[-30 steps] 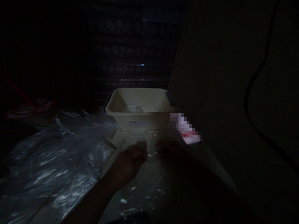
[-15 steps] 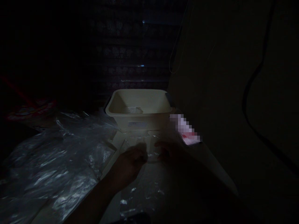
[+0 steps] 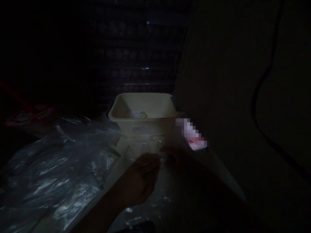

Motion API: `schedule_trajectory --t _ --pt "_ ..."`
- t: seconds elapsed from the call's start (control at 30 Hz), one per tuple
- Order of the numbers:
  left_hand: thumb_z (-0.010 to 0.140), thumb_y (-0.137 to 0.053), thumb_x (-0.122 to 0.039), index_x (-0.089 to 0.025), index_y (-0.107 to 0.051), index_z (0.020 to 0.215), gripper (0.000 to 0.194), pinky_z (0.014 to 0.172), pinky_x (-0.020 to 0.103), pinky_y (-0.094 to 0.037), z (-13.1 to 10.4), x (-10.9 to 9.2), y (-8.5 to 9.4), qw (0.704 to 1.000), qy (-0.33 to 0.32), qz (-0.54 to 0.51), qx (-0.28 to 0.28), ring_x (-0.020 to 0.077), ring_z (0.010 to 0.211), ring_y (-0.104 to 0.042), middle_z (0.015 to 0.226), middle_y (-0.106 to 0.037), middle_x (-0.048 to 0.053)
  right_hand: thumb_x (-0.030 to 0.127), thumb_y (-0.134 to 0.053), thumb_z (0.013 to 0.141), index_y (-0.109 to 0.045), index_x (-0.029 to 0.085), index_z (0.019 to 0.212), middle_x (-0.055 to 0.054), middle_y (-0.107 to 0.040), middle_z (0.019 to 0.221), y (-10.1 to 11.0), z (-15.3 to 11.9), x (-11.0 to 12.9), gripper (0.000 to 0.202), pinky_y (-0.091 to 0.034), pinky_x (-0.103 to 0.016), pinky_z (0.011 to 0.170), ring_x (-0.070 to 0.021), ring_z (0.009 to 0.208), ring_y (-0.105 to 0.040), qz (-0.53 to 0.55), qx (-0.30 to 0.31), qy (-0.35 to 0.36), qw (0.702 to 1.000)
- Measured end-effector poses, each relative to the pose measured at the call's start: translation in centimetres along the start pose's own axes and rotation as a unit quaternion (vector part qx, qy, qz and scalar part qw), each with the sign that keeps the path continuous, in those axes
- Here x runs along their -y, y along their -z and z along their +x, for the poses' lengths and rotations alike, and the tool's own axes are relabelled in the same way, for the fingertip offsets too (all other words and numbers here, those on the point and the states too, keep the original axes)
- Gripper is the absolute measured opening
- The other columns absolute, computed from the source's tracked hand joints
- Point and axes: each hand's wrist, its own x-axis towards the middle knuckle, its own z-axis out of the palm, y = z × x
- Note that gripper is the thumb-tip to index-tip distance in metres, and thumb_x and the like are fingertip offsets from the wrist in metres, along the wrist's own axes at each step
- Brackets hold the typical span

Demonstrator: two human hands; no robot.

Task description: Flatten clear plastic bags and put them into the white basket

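Observation:
The scene is very dark. My left hand is over the pale table, its fingers pointing right and lying on or just above clear plastic. Close to its fingertips is my right hand, mostly in shadow, with the index finger stretched out from the thumb. A clear plastic piece shows between the two hands; whether either one grips it is too dark to tell. More clear plastic film lies on the table nearer to me, and a thin clear sheet lies beyond my left hand.
A cream tub with some clear plastic inside stands behind the hands. A heap of clear plastic covers the left side. A lit pink and white item, partly pixelated, lies at the right. A dark cable hangs along the right wall.
My left hand has moved a little right and toward me, its fingers now straighter and nearer my right hand. My right hand has hardly moved.

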Motion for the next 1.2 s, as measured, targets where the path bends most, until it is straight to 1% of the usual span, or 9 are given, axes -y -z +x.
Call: schedule_trajectory --t 0.2,0.3,0.4,0.5,0.63,0.73,0.9,1.0,1.2 --pt "0.078 -0.036 -0.021 -0.013 -0.056 0.094 0.026 0.091 0.038 -0.032 0.1 -0.8 -0.5 1.000 0.002 0.013 0.023 0.0205 0.107 -0.041 0.103 -0.056 0.010 0.029 -0.043 0.080 -0.046 0.014 0.103 -0.006 -0.049 0.102 -0.1 0.1 -0.4 0.028 -0.044 -0.035 0.070 -0.0151 0.084 -0.051 0.004 0.013 0.000 1.000" --pt "0.077 -0.039 -0.022 -0.012 -0.055 0.096 0.027 0.090 0.038 -0.034 0.1 -0.8 -0.6 1.000 0.006 0.010 0.019 0.0215 0.106 -0.042 0.104 -0.056 0.012 0.029 -0.045 0.079 -0.046 0.014 0.104 -0.004 -0.053 0.092 -0.2 0.4 -0.8 0.029 -0.045 -0.030 0.063 -0.0124 0.074 -0.053 0.006 0.026 -0.001 1.000" --pt "0.076 -0.040 -0.022 -0.010 -0.052 0.102 0.031 0.089 0.037 -0.035 0.0 -0.8 -0.6 1.000 0.012 0.007 0.011 0.0219 0.107 -0.041 0.109 -0.052 0.014 0.025 -0.054 0.071 -0.041 0.013 0.112 0.000 -0.055 0.073 -0.2 0.5 -1.0 0.045 -0.042 -0.023 0.055 -0.0092 0.061 -0.051 0.007 0.036 0.000 0.999" --pt "0.076 -0.040 -0.022 -0.011 -0.050 0.104 0.032 0.088 0.038 -0.035 -0.1 -0.7 -0.6 1.000 0.015 0.005 0.009 0.0220 0.108 -0.040 0.112 -0.050 0.013 0.020 -0.058 0.064 -0.039 0.014 0.116 0.003 -0.053 0.066 0.0 0.4 -1.0 0.055 -0.039 -0.020 0.053 -0.0077 0.057 -0.049 0.006 0.040 0.004 0.999" --pt "0.077 -0.038 -0.021 -0.014 -0.056 0.094 0.025 0.090 0.039 -0.033 -0.1 -0.7 -0.7 1.000 -0.003 0.005 0.029 0.0221 0.109 -0.040 0.106 -0.055 0.009 0.022 -0.058 0.063 -0.040 0.013 0.116 0.002 -0.054 0.067 0.3 0.2 -0.8 0.057 -0.037 -0.020 0.052 -0.0081 0.057 -0.048 -0.002 0.039 0.004 0.999" --pt "0.077 -0.039 -0.021 -0.015 -0.057 0.091 0.023 0.089 0.039 -0.034 -0.1 -0.7 -0.7 1.000 -0.009 0.002 0.021 0.0220 0.109 -0.039 0.103 -0.056 0.007 0.023 -0.059 0.061 -0.038 0.014 0.118 0.000 -0.056 0.070 0.4 -0.1 -0.8 0.061 -0.038 -0.021 0.054 -0.0094 0.059 -0.049 -0.010 0.039 0.001 0.999" --pt "0.076 -0.041 -0.022 -0.015 -0.056 0.094 0.024 0.089 0.039 -0.035 0.0 -0.8 -0.6 1.000 0.002 0.002 0.012 0.0218 0.107 -0.041 0.104 -0.056 0.008 0.023 -0.061 0.058 -0.038 0.017 0.119 -0.008 -0.055 0.097 0.7 -1.5 -0.7 0.065 -0.039 -0.028 0.070 -0.0171 0.082 -0.051 -0.025 0.030 0.000 0.999" --pt "0.076 -0.040 -0.020 -0.016 -0.056 0.093 0.024 0.090 0.038 -0.032 0.1 -0.9 -0.6 1.000 -0.006 0.007 0.011 0.0213 0.107 -0.041 0.100 -0.058 0.007 0.024 -0.062 0.056 -0.040 0.020 0.117 -0.008 -0.052 0.106 0.9 -2.1 -0.6 0.065 -0.038 -0.029 0.074 -0.0193 0.090 -0.049 -0.030 0.030 0.000 0.999" --pt "0.075 -0.041 -0.018 -0.016 -0.057 0.091 0.022 0.088 0.037 -0.035 0.2 -1.0 -0.5 1.000 -0.010 -0.001 0.007 0.0202 0.107 -0.041 0.101 -0.058 0.006 0.029 -0.055 0.065 -0.036 0.016 0.120 -0.006 -0.059 0.087 0.9 -1.1 -0.6 0.060 -0.041 -0.026 0.063 -0.0145 0.070 -0.054 -0.043 0.018 -0.022 0.999"
